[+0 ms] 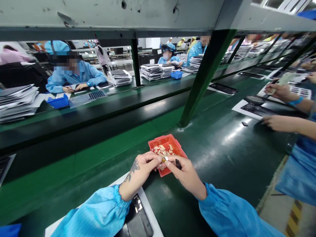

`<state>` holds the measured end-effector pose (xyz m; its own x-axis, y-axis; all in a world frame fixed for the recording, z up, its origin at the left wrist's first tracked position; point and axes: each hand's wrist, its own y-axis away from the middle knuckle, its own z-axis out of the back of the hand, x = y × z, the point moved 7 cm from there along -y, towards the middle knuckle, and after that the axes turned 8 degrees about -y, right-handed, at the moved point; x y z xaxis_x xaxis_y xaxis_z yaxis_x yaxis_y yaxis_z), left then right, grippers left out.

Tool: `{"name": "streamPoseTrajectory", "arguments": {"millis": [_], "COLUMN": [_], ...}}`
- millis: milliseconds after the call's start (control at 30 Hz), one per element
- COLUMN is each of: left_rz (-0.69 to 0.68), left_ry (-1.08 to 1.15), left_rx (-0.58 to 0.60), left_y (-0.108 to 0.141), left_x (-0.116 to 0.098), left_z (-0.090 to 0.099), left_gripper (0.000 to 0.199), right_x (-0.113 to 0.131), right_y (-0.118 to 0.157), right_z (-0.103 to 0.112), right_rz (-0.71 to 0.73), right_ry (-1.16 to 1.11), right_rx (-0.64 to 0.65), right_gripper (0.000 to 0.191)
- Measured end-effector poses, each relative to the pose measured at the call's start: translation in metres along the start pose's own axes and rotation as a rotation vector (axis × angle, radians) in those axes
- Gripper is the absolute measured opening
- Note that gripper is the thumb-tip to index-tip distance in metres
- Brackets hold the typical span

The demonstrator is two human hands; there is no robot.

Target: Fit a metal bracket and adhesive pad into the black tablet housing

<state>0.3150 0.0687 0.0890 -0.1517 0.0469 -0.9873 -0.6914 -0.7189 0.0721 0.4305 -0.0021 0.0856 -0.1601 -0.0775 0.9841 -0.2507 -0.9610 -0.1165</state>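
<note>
Left hand: my left hand point(139, 169) is narrow, fingertips pinching a small part point(165, 159), white and yellow.
Right hand: my right hand point(186, 172) meets it from the other side, fingertips closed on the small part too, with a black tool point(178, 164) tucked between the fingers.
Small part: between my two hands, above the near side of the red bin.
Red bin: the red bin point(179, 148) sits on the green bench point(170, 210), with pale pieces point(160, 149) scattered inside; my fingers hide some of them.
Under my left sleeve: a dark device point(142, 219) on a white sheet point(151, 210), partly covered by the sleeve point(98, 209).
In the way: a slanted green post point(203, 82) stands on the bench beyond the red bin, and a beam point(148, 14) crosses overhead, cutting off the upper view.
To my right: a co-worker's hands point(283, 124) near a dark panel point(256, 109) on white paper, a small black piece point(245, 124) lying just beside.
Across the bench: a person in blue point(74, 74) bends over work, between paper stacks point(18, 102), with a blue bin point(58, 101) close by.
</note>
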Motion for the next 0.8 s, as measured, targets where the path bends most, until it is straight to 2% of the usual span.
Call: {"name": "streamPoseTrajectory", "arguments": {"millis": [400,800], "left_rz": [0.106,0.127], "left_ry": [0.259,0.285], "left_rx": [0.059,0.059], "left_y": [0.002,0.002], "left_x": [0.011,0.012], "left_z": [-0.006,-0.009], "left_gripper": [0.023,0.025], "right_x": [-0.004,-0.003], "right_y": [0.001,-0.001], "right_z": [0.001,0.002], "right_rz": [0.005,0.011], "right_ry": [-0.038,0.025], "right_rx": [-0.017,-0.013], "right_gripper": [0.018,0.018]}}
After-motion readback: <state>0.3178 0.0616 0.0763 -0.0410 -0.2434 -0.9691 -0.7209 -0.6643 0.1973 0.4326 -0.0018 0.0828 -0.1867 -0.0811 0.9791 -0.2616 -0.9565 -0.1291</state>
